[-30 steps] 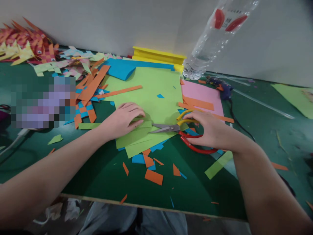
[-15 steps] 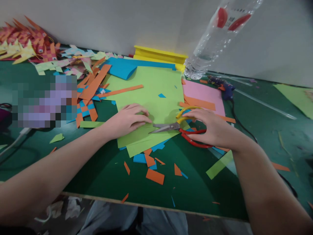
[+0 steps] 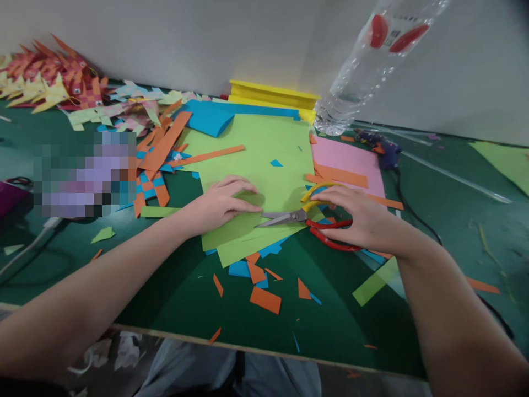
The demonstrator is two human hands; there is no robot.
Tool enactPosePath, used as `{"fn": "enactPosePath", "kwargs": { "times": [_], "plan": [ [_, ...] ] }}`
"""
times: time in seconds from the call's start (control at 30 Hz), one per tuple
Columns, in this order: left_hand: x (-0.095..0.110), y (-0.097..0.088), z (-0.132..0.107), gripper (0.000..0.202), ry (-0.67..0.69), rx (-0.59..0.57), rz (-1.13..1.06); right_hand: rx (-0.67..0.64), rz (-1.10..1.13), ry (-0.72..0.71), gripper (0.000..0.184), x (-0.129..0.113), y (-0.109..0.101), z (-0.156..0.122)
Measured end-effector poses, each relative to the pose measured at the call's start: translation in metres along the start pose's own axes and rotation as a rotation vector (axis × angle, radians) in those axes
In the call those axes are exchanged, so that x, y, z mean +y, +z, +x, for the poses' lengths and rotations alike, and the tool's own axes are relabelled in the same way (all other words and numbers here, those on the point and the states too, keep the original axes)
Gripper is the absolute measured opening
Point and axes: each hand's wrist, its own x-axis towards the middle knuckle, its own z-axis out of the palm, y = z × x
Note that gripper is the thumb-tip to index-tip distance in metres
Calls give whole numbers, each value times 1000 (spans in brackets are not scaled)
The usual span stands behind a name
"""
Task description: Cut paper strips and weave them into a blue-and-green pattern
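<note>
In the head view my right hand (image 3: 359, 218) grips a pair of scissors (image 3: 293, 216) by the handles, one yellow and one red. The blades are slightly parted and point left, lying over light green paper (image 3: 256, 160). My left hand (image 3: 225, 201) rests on this paper just left of the blade tips, its fingers stretched out and the thumb apart from them. A loose green piece (image 3: 231, 245) sits at the lower edge of the green paper, under the blades. Whether the blades have paper between them I cannot make out.
A water bottle (image 3: 351, 82) stands behind, near a hot glue gun (image 3: 382, 149) with a black cord. Pink paper (image 3: 347, 154) lies right. Woven orange-and-blue strips (image 3: 151, 184) and paper fish (image 3: 53, 82) are at left. Orange scraps (image 3: 265, 300) litter the table's front.
The fingers and thumb of my left hand have spread a little further apart. The scissors stay in place in my right hand. The whole view has shifted slightly.
</note>
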Motion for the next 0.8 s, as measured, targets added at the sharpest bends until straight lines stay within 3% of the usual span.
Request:
{"fn": "enactPosePath", "kwargs": {
  "times": [0.5, 0.8],
  "plan": [
    [4, -2, 1, 44, -84, -82, -8, 19, 6, 43, 49, -3, 1, 0],
    [3, 0, -1, 38, -12, 40, -22, 8, 10, 61, 50, -1, -1, 1]
  ]
}}
